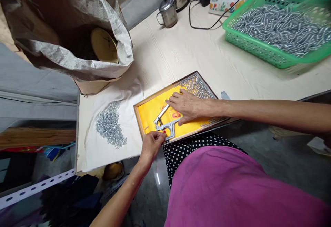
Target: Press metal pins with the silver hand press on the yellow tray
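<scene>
Snap-fastener pliers (169, 127) in grey metal, with a spring and a red part at the jaw, lie over a shallow tray (155, 111) with a yellow bottom and a wooden rim. My right hand (184, 104) is on their handles, fingers over the upper one and thumb by the lower one. At the jaw end, my left hand (153, 143) has its fingertips pinched together; whatever they hold is too small or hidden to name. Small metal pins (198, 87) fill the tray's far right corner, and a few lie along its near edge.
A heap of metal pins (110, 125) lies on a white cloth (90, 154) at left. Behind it stands a woven sack (103, 72) with a round yellowish container (103, 44) inside. A green basket (258, 49) of metal pieces, a steel mug (168, 13) and a black cable (207, 28) occupy the table's back.
</scene>
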`<action>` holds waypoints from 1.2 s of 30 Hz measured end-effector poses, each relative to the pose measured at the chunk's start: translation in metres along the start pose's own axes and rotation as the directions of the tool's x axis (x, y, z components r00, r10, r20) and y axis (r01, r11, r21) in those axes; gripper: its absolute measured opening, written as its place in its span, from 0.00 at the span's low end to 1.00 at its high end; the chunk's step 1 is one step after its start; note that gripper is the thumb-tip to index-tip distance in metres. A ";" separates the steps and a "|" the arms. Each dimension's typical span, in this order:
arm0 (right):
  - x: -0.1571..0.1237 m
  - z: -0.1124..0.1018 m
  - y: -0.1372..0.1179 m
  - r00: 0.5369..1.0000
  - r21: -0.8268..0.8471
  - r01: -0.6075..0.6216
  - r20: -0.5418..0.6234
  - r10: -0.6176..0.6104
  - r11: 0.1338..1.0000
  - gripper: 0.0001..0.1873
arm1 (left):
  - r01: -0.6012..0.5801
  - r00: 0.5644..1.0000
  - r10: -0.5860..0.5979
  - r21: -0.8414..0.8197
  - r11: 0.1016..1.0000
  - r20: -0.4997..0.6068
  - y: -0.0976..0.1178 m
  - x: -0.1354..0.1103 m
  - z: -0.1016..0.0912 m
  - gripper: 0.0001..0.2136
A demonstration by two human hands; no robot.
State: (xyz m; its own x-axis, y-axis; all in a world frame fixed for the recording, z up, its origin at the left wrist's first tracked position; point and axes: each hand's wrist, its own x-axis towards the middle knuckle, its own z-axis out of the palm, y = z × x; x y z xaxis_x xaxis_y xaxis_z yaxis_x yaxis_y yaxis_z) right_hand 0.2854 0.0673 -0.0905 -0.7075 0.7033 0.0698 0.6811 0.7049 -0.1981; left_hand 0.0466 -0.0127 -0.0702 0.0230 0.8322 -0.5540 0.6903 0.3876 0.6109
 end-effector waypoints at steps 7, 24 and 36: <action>-0.003 -0.004 -0.008 0.999 -0.024 0.024 0.026 -0.023 0.999 0.27 | -0.109 0.981 0.147 0.273 0.956 -0.122 0.003 -0.013 -0.003 0.16; -0.014 0.009 -0.027 0.990 -0.068 0.055 -0.127 -0.063 0.996 0.11 | -0.390 0.860 0.502 0.755 0.527 0.094 0.055 0.012 0.019 0.23; -0.005 0.027 -0.038 0.994 0.055 0.098 -0.058 -0.095 0.994 0.05 | -0.380 0.887 0.448 0.726 0.574 0.110 0.043 0.015 0.010 0.06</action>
State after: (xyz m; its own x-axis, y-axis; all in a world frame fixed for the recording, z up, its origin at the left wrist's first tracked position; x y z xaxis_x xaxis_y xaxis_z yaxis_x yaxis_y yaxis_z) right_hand 0.2582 0.0343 -0.1099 -0.7569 0.6372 0.1450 0.5969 0.7644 -0.2437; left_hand 0.0837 0.0124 -0.0578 0.4093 0.8684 -0.2798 0.9121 -0.3814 0.1507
